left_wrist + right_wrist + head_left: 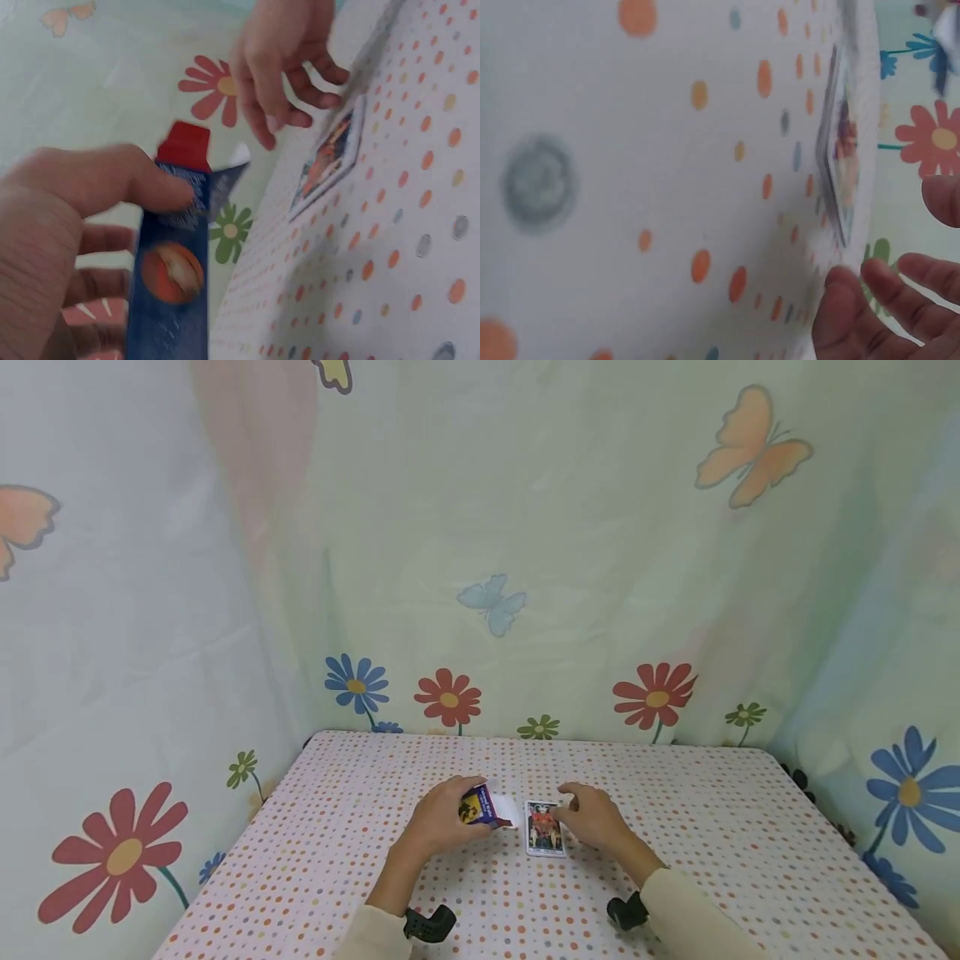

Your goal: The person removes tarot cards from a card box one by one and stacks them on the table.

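Note:
My left hand (pixel 444 817) grips a dark blue and yellow card box (pixel 476 807) above the table, its red-edged flap open toward the right. In the left wrist view the thumb presses the printed side of the box (pixel 169 270), and a red tab sticks up at its end. A small stack of picture cards (pixel 544 829) lies face up on the table between the hands. Just to the right of the stack, my right hand (pixel 592 814) hovers with loosely bent fingers and holds nothing. Its fingers (pixel 881 289) appear apart from the cards in the right wrist view.
A dotted cloth covers the table (pixel 360 785). Behind and beside it hang curtains (pixel 570 527) printed with flowers and butterflies. Dark straps with devices (pixel 431 925) sit on both wrists.

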Demonstrator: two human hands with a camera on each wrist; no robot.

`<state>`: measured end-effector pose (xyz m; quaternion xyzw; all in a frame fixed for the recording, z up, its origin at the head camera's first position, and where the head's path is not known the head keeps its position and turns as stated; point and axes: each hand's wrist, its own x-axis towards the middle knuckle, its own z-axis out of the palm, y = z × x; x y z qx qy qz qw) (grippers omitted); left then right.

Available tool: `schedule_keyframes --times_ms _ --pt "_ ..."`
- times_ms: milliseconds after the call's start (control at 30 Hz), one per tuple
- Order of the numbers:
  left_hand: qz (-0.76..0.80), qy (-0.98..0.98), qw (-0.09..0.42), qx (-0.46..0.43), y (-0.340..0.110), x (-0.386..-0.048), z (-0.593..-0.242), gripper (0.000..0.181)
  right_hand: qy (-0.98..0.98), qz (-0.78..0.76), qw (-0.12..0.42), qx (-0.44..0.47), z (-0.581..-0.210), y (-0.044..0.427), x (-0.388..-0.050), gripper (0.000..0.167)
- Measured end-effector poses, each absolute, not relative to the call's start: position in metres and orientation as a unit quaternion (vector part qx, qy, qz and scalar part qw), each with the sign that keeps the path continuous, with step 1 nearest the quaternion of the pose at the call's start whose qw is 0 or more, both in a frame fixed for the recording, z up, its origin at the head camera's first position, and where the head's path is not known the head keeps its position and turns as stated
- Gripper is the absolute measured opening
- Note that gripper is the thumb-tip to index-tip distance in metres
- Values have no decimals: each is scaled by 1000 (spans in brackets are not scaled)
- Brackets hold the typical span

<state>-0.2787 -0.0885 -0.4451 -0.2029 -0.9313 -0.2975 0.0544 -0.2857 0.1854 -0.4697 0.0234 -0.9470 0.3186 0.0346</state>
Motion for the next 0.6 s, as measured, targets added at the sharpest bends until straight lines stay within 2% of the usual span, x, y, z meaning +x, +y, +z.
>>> schedule_keyframes --times_ms 133,600 --pt "-249 -951 46 -179 -94 -285 -451 79 -948 315 31 32 -460 187 -278 55" --pt "-157 -968 23 -197 -113 -312 -461 72 -963 261 39 52 -462 172 -255 62"
